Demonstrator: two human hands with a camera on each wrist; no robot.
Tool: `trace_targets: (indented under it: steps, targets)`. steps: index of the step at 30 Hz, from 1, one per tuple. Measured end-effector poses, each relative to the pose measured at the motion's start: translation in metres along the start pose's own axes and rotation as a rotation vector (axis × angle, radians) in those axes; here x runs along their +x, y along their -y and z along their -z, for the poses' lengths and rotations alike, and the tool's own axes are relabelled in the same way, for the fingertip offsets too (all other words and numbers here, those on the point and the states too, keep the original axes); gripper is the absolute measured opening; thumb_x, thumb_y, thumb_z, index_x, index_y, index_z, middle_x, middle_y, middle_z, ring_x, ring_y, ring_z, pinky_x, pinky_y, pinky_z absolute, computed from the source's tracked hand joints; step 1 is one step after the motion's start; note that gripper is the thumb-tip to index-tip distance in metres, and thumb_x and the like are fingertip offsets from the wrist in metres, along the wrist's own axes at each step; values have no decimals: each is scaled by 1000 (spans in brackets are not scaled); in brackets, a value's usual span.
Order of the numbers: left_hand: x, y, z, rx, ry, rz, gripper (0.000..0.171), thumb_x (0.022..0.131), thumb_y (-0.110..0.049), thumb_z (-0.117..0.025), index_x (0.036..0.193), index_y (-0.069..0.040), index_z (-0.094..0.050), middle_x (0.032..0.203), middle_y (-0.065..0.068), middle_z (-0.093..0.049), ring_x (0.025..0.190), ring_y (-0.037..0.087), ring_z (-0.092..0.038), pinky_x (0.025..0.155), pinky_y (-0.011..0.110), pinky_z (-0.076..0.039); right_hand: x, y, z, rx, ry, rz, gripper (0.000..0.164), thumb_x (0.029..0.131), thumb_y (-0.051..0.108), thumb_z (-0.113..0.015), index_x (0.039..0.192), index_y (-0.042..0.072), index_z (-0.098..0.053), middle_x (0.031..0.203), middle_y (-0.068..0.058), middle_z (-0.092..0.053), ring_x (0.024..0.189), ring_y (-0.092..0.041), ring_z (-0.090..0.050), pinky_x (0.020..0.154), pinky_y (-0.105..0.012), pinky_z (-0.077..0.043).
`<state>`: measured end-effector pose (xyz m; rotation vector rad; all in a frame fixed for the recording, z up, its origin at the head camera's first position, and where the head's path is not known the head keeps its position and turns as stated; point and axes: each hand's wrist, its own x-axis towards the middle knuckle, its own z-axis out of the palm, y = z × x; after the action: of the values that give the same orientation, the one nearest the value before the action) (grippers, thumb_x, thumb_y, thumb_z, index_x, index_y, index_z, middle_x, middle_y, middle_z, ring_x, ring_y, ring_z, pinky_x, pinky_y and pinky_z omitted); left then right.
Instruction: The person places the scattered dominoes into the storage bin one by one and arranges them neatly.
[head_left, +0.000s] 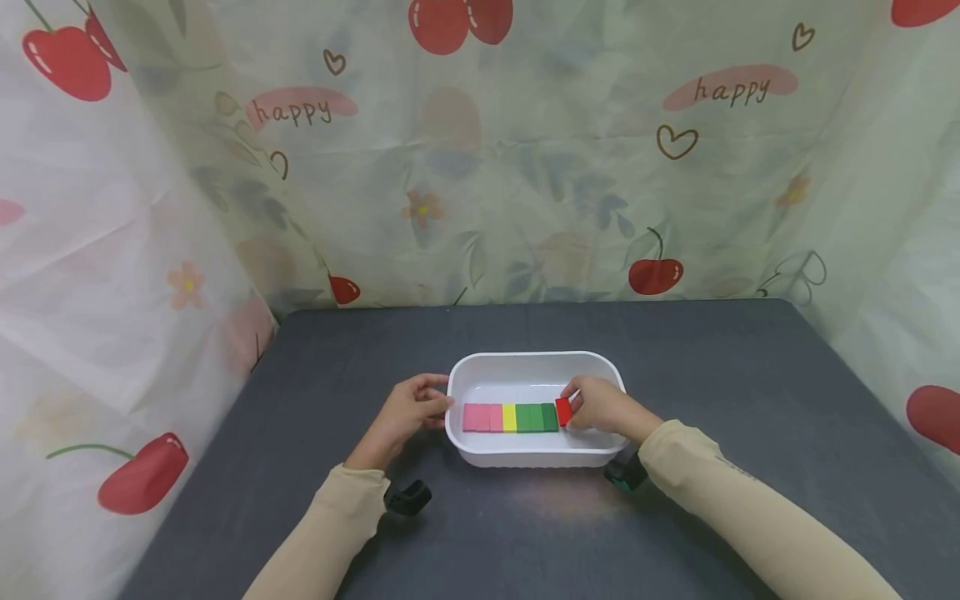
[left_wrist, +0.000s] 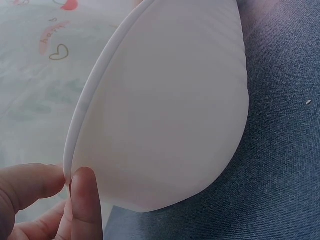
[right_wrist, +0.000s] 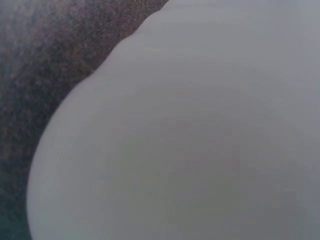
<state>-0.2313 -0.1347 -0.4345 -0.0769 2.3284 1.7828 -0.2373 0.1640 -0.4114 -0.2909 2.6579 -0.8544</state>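
Observation:
A white plastic basin (head_left: 536,460) stands on the dark table. Inside it lies a row of small flat blocks: pink blocks (head_left: 482,417) at the left, a yellow block (head_left: 509,417), then green blocks (head_left: 536,417). At the row's right end, my right hand (head_left: 600,407) reaches over the rim and pinches a red block (head_left: 563,412), which sits slightly tilted beside the last green one. My left hand (head_left: 405,415) pinches the basin's left rim between thumb and finger, as the left wrist view shows close up. Only the basin's outer wall (right_wrist: 175,140) fills the right wrist view, hiding the right fingers.
The dark table (head_left: 360,350) extends around the basin on all sides. Behind and beside it hang printed curtains (head_left: 495,217) with cherries and hearts. A black wrist device (head_left: 408,498) is below the left wrist, another (head_left: 626,472) close to the basin's lower right corner.

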Motion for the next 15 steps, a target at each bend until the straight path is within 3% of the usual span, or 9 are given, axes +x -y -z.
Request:
trace_targets:
  steps: [15]
  targets:
    - [0, 1, 0, 1, -5, -3, 44, 86, -9, -70, 128, -8, -57, 91, 11, -67, 71, 18, -64, 69, 30, -58, 4, 1, -4, -43, 6, -17, 37, 71, -3, -76, 104, -6, -61, 86, -12, -68, 82, -21, -61, 71, -29, -51]
